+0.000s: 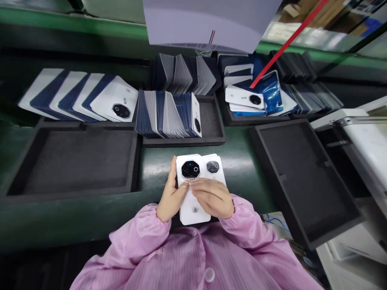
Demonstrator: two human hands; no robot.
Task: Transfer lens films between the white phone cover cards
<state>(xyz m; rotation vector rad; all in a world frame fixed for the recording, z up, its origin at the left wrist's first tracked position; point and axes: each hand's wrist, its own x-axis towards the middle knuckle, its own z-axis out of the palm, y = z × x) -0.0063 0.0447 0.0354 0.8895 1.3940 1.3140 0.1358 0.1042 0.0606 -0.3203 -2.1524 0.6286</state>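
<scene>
My left hand point(171, 197) is closed around the left edge of a white phone back panel point(193, 215), its thumb across the front. The panel has a black camera window point(190, 169) near its top. My right hand point(211, 196) lies over the panel with its fingertips pinched together just below that window, next to my left thumb. A thin shiny line shows at those fingertips; what they pinch is too small to tell. Partly hidden behind the held panel and my right hand is a second white panel point(220, 173) with its own camera window.
Fanned white and blue panels point(115, 98) stand at the back left, above a black foam tray point(75, 189). A middle tray point(184, 141) bears a tight row point(169, 114). Loose panels point(243, 96) lie at the back right. Another black tray point(308, 181) sits at right.
</scene>
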